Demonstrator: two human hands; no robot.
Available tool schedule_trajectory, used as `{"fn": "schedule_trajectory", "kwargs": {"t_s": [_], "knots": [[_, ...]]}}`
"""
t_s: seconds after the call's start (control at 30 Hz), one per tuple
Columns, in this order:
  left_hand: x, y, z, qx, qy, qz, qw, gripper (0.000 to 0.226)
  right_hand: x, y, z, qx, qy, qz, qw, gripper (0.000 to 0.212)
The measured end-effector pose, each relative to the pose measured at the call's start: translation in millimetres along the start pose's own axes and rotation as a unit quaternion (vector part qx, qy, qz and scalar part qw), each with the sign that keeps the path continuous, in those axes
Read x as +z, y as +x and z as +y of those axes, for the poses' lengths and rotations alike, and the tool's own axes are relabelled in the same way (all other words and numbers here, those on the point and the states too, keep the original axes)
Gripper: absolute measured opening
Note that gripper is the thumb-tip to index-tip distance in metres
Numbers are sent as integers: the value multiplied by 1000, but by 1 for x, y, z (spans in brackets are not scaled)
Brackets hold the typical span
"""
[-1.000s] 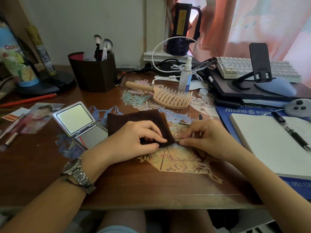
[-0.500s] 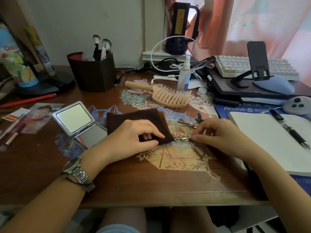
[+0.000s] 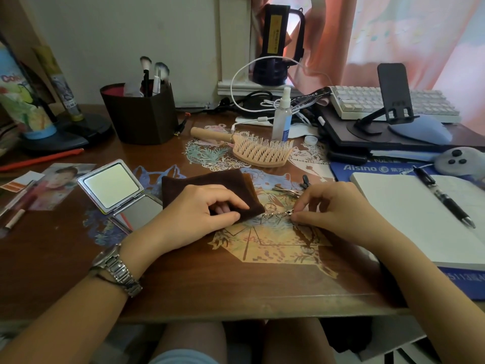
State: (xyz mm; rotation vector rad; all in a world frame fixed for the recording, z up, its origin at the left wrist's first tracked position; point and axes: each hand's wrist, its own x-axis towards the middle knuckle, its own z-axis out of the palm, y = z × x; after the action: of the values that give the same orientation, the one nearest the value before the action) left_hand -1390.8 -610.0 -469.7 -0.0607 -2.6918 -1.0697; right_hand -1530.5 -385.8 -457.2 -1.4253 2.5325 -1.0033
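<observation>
A dark brown cloth (image 3: pixel 210 183) lies on the wooden desk (image 3: pixel 236 285) in front of me. My left hand (image 3: pixel 199 214) grips its near right corner between thumb and fingers. Just right of that corner lies a small silver heart-shaped hair clip (image 3: pixel 275 215). My right hand (image 3: pixel 338 206) pinches the clip's right end with thumb and forefinger. More metal clips (image 3: pixel 287 191) lie on the desk just behind it, next to a small black clip (image 3: pixel 305 181).
An open compact mirror (image 3: pixel 115 189) stands left of the cloth. A wooden hairbrush (image 3: pixel 252 148), a spray bottle (image 3: pixel 282 116) and a brush holder (image 3: pixel 140 114) are behind. An open notebook (image 3: pixel 420 214) with a pen (image 3: pixel 443 198) lies right, keyboard (image 3: pixel 367 101) and phone stand (image 3: pixel 391 98) beyond.
My right hand has drawn the silver clip out from the cloth's corner to the right. My left hand has kept its hold on the cloth.
</observation>
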Motion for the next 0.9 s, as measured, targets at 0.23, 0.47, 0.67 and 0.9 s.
{"fn": "schedule_trajectory", "kwargs": {"t_s": [0.23, 0.47, 0.67, 0.9], "knots": [[0, 0, -1, -4, -3, -2, 1000, 22, 1, 0, 2, -1, 27, 7, 1000, 17], [0, 0, -1, -9, -8, -2, 1000, 21, 0, 0, 5, 9, 22, -26, 999, 15], [0, 0, -1, -3, -6, -3, 1000, 21, 0, 1, 10, 15, -17, -47, 999, 8], [2, -1, -4, 23, 16, -24, 999, 23, 8, 5, 8, 4, -14, -64, 998, 7]]}}
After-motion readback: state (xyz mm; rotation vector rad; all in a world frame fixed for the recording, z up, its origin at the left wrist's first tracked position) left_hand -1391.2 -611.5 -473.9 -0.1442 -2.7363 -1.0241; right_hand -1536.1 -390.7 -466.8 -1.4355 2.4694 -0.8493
